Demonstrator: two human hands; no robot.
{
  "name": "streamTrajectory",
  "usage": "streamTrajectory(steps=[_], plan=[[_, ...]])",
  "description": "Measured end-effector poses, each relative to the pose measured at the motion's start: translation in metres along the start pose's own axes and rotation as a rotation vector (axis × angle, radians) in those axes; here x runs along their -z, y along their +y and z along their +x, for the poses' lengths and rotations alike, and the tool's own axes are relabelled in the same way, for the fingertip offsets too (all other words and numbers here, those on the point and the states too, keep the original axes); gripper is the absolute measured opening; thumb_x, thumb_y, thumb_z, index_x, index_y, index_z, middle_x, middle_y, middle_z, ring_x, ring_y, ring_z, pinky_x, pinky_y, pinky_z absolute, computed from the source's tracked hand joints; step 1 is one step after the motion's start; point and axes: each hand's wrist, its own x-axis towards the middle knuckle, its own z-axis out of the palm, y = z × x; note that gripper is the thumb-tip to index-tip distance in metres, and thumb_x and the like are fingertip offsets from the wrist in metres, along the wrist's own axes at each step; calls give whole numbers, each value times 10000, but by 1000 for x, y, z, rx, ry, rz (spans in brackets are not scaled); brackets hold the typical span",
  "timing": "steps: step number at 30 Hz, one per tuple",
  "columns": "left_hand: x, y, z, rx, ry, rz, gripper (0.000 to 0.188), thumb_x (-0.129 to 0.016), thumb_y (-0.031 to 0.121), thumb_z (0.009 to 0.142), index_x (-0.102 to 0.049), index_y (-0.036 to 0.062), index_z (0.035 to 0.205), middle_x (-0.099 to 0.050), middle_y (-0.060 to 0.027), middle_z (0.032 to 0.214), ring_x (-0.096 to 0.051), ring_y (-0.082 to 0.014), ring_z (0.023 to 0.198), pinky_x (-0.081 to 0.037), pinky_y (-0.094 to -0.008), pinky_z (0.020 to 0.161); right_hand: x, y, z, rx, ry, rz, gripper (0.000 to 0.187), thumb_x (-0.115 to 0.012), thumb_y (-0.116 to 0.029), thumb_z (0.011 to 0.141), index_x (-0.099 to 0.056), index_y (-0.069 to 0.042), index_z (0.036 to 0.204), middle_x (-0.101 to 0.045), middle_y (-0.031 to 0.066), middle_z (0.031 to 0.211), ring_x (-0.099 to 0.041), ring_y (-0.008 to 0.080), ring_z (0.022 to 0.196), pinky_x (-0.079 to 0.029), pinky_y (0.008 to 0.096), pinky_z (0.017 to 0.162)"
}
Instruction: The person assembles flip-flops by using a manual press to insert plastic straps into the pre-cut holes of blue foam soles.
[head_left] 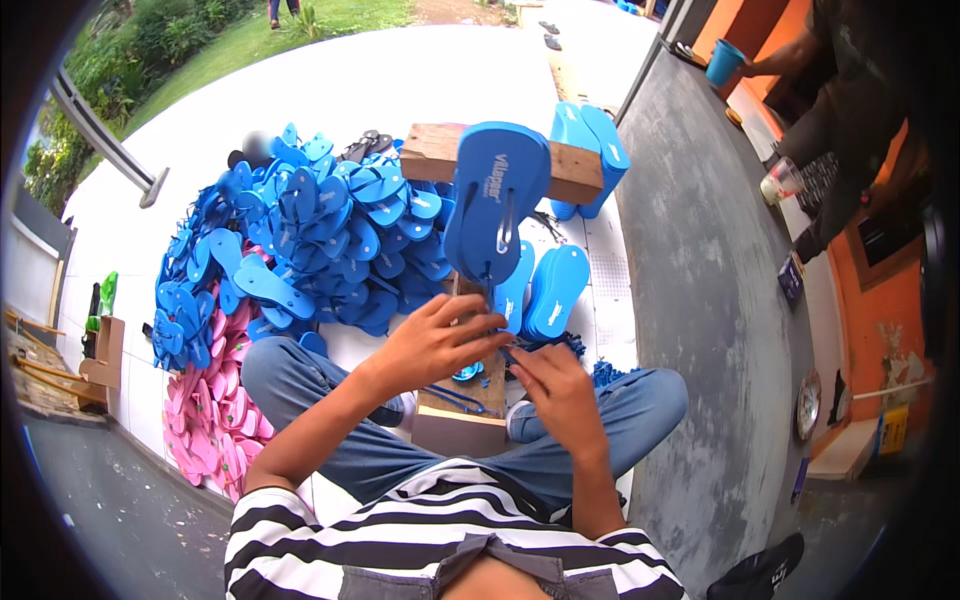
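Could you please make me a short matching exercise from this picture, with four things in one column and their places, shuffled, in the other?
Things
1. front blue sandal
2. pink sandals
3. blue cup
4. jeans

Places
A. in another person's hand, at the upper right
B. on the seated person's bent legs
C. in front of the wooden bar, beyond the left hand and right hand
D. piled beside the blue heap, on the left side

Right pairs: 1-C, 2-D, 3-A, 4-B
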Motion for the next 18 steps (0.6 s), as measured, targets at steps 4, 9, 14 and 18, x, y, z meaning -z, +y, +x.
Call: streamTrajectory(steps=[4, 9, 14, 18], plan=[[2, -4, 8, 27, 179, -119, 346, -778, 186, 703, -713, 179, 1043, -657, 24, 979, -599, -199, 1010, -500, -331, 766, -3, 4, -5, -324, 221, 380, 209, -753, -91, 824, -692, -33, 1015, -688, 63, 873, -647, 139, 831, -507, 285, 699], [-17, 11, 16, 154, 436, -239, 181, -797, 120, 710, -706, 122, 867, -616, 6, 767, -612, -195, 794, -493, -316, 596, -39, -5, 10, -392, 590, 937, 230, -719, -110, 889, -638, 7, 1070, -684, 77, 1015, -645, 122, 940, -520, 252, 800], [-30, 22, 18, 327, 597, -273, 214, -812, 42, 656, -715, 93, 840, -589, -18, 721, -573, -212, 737, -472, -331, 588, -49, -26, 33, -255, 677, 674, 209, -666, -115, 929, -664, 17, 1091, -692, 88, 1003, -650, 140, 950, -507, 273, 841], [-34, 27, 21, 405, 663, -328, 242, -806, 1, 648, -716, 73, 861, -619, -39, 751, -578, -230, 759, -474, -332, 619, -51, -32, 49, -144, 666, 562, 192, -602, -128, 972, -658, 7, 1098, -676, 72, 931, -632, 133, 858, -497, 268, 800]])
